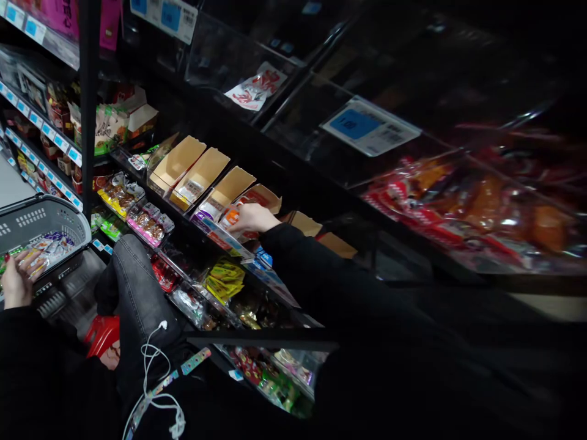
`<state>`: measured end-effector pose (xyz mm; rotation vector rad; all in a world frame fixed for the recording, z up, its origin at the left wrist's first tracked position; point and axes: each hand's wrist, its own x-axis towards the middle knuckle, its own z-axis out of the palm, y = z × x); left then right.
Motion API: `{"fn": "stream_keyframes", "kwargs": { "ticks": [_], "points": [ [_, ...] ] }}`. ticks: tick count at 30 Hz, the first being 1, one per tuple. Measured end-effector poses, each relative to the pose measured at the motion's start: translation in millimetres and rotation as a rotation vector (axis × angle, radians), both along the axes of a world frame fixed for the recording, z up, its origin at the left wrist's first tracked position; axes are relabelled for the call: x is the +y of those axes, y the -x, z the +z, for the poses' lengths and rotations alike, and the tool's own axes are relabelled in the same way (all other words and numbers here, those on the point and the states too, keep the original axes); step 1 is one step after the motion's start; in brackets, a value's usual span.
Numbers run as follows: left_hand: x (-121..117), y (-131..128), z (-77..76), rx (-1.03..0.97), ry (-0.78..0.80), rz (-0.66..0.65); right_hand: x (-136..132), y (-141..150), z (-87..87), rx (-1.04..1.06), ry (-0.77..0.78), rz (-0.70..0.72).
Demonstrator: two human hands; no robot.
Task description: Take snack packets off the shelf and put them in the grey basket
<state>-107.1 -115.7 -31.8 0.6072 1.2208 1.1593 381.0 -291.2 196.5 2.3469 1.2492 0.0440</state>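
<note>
My right hand (254, 218) reaches into the row of cardboard display boxes on the shelf. Its fingers are closed on an orange-and-white snack packet (230, 217) at the front of one box. To its left stand more open boxes, including a cardboard box (178, 164) with a tall back flap. My left hand (17, 282) is at the near side of a grey shopping basket (79, 221), its fingers apart and partly bent over the basket. Small white-and-purple packets (55, 244) lie inside the basket beside that hand.
Lower shelf trays hold yellow packets (224, 280) and pink-trimmed snack packs (149, 223). An upper shelf with a price tag (371, 125) and red snack packs (495, 208) juts out at right. White earphones (160, 400) hang before my bent knee (137, 281).
</note>
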Motion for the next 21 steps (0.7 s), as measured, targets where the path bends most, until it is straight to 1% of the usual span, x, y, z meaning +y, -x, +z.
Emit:
{"fn": "stream_keyframes", "kwargs": {
  "ticks": [3, 5, 9, 12, 15, 18, 21],
  "points": [
    [-0.6, 1.5, 0.1, 0.001, -0.012, 0.003, 4.8, 3.1, -6.4, -0.025, -0.018, -0.070],
    [-1.0, 1.6, 1.2, -0.001, -0.008, 0.011, 5.8, 8.3, -7.4, -0.050, -0.031, -0.085],
    [-1.5, 0.3, 3.1, -0.022, 0.002, 0.006, 1.8, 19.9, -4.1, -0.091, -0.051, -0.004],
    [-1.9, 0.0, 2.5, -0.031, 0.012, 0.012, -4.1, 22.8, 1.7, -0.112, -0.045, 0.047],
    [-2.4, 0.8, 0.6, -0.020, 0.008, 0.012, -10.0, 21.0, 11.6, -0.153, -0.052, 0.075],
    [-2.2, 1.1, 0.3, -0.003, 0.005, 0.003, -14.5, 19.6, 22.7, -0.195, -0.087, 0.079],
    [-1.8, 0.6, 2.0, 0.001, 0.011, -0.009, -16.4, 20.4, 30.5, -0.187, -0.101, 0.069]
  ]
}}
